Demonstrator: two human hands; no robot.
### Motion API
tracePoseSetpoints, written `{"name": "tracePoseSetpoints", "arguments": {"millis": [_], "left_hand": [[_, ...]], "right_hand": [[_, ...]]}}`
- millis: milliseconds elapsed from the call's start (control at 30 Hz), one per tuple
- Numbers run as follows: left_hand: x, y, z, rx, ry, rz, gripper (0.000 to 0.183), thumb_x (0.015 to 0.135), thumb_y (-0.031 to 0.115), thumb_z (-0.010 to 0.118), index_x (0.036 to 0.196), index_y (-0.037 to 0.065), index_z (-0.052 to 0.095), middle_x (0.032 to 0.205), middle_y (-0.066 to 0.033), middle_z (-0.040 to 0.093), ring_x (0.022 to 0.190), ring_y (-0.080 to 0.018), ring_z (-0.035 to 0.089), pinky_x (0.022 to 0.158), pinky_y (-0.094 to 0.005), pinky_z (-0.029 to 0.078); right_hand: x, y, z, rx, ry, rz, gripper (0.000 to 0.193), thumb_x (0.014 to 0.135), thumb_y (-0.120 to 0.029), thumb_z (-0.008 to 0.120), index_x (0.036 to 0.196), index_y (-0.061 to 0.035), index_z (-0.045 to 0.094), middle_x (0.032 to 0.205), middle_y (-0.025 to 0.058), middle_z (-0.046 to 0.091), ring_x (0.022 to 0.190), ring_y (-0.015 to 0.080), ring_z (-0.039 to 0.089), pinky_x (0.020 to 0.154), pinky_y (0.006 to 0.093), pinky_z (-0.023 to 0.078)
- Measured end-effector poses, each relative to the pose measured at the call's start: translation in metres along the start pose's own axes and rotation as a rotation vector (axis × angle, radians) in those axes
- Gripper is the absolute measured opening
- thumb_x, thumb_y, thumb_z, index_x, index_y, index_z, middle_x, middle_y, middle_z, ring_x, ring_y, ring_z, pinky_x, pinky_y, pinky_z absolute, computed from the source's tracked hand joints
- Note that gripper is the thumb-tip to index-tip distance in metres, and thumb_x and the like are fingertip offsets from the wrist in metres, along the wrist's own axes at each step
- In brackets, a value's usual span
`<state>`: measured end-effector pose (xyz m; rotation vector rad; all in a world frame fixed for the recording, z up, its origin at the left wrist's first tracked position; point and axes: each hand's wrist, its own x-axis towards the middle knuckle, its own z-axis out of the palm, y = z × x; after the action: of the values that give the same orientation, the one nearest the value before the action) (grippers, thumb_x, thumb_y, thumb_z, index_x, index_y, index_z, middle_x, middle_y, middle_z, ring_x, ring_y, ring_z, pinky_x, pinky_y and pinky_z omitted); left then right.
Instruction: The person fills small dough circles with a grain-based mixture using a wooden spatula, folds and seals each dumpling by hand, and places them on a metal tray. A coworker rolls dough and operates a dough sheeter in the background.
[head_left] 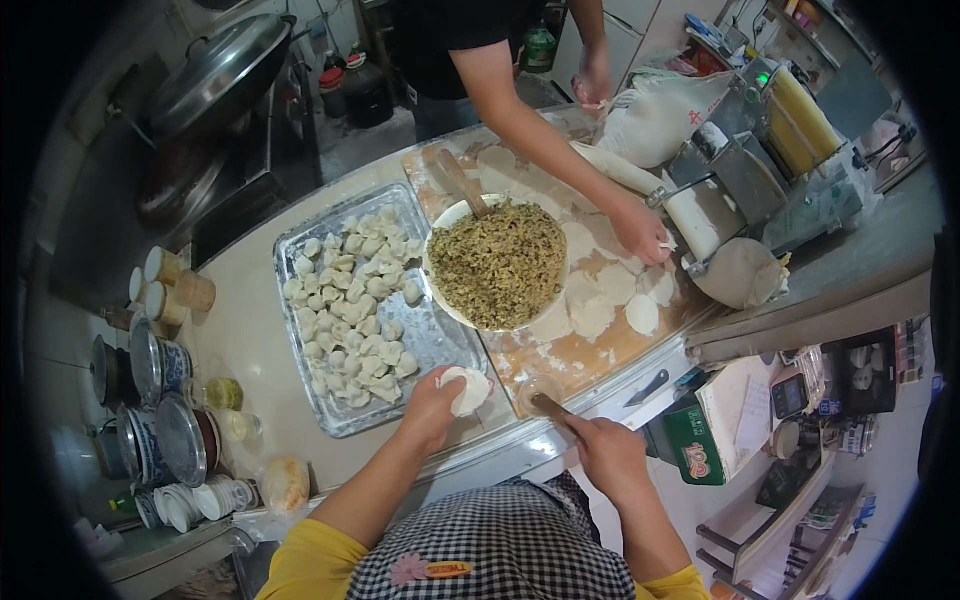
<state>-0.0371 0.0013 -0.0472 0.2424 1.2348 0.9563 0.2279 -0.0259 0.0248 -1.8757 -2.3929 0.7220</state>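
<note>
My left hand [432,410] holds a round, white dough wrapper [468,391] on its fingers, beside the near right corner of a metal tray [440,335]. Many pleated dumplings [350,310] sit on that tray. My right hand [610,450] is closed round the handle of a wooden utensil [560,410]; its far end lies over a pale round shape at the board's near edge, which I cannot make out clearly. Ahead of my hands, a white bowl [430,285] is heaped with chopped green-yellow filling [500,260]. A wooden paddle [462,180] stands in the filling.
Flat dough rounds [590,305] cover the floured wooden board [520,360]. Across the table a person's arm [560,150] reaches to the wrappers near a dough-rolling machine [720,215]. Jars [165,285] and lidded pots [185,440] stand left. A knife [648,388] lies at the near edge.
</note>
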Motion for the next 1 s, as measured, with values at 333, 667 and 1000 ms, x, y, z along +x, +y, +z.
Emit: {"name": "tracePoseSetpoints", "arguments": {"millis": [333,667,1000], "left_hand": [[-0.004,-0.009,0.020,-0.438,-0.387,-0.108,0.042,0.104,0.021,0.037,0.132,-0.009,0.044,0.129,-0.0203,0.056,0.118,-0.0316,0.056,0.107,-0.0431,0.041],[-0.011,0.009,0.012,-0.540,-0.368,-0.049,0.041,0.105,0.023,0.034,0.131,-0.007,0.044,0.128,-0.0210,0.056,0.116,-0.0333,0.057,0.102,-0.0459,0.045],[0.027,0.020,-0.026,-0.332,0.109,0.101,0.026,0.099,0.009,0.043,0.119,-0.006,0.050,0.103,-0.0177,0.063,0.087,-0.0297,0.066,0.071,-0.0396,0.057]], "right_hand": [[-0.004,-0.009,0.010,0.391,0.248,-0.258,0.041,0.080,-0.002,0.067,0.119,-0.0136,0.066,0.109,0.0129,0.066,0.092,0.0327,0.064,0.078,0.0374,0.053],[-0.002,-0.046,0.039,0.682,0.091,-0.248,0.039,0.084,-0.004,0.065,0.123,-0.0098,0.063,0.109,0.0150,0.066,0.090,0.0306,0.067,0.078,0.0333,0.054],[0.091,-0.084,0.002,0.232,0.240,-0.366,0.044,0.086,-0.009,0.060,0.129,-0.0170,0.057,0.078,0.0140,0.063,0.070,0.0341,0.064,0.062,0.0436,0.052]]}}
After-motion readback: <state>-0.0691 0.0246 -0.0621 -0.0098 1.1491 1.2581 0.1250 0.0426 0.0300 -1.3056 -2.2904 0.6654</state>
